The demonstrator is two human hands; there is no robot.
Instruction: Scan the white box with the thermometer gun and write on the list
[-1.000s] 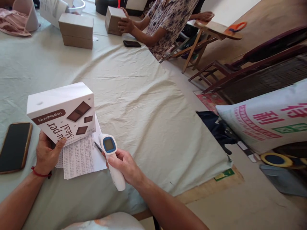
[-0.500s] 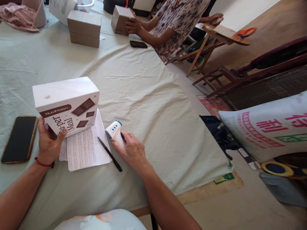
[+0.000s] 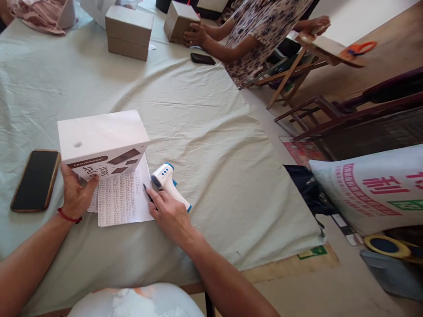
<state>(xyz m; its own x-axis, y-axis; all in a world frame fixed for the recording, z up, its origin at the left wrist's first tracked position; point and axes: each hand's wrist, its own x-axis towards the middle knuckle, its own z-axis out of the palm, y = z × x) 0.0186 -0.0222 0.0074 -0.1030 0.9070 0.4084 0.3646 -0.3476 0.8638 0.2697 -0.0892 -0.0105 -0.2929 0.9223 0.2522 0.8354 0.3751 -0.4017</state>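
My left hand (image 3: 76,191) grips the near lower edge of a white NutriMotion box (image 3: 102,136), thumb on its printed front. Under and in front of the box lie sheets of paper (image 3: 120,198) covered in small handwritten rows. My right hand (image 3: 173,220) has its fingers closed over a black pen (image 3: 145,190) at the papers' right edge; only the pen's tip end shows, the rest is hidden under the hand. Just beyond those fingers, a white and blue infrared thermometer (image 3: 170,185) lies on the cloth, its handle pointing toward me.
A smartphone (image 3: 35,180) lies left of my left hand. Farther back are a brown carton (image 3: 128,33), a second carton (image 3: 178,22) held by another person's hands (image 3: 196,35), and a dark phone (image 3: 202,58). A printed sack (image 3: 370,189) stands right of the cloth-covered table (image 3: 214,185).
My right hand has let go of the thermometer, which now lies on the table, and has moved left onto the pen. The box in my left hand has tipped, showing more of its top.
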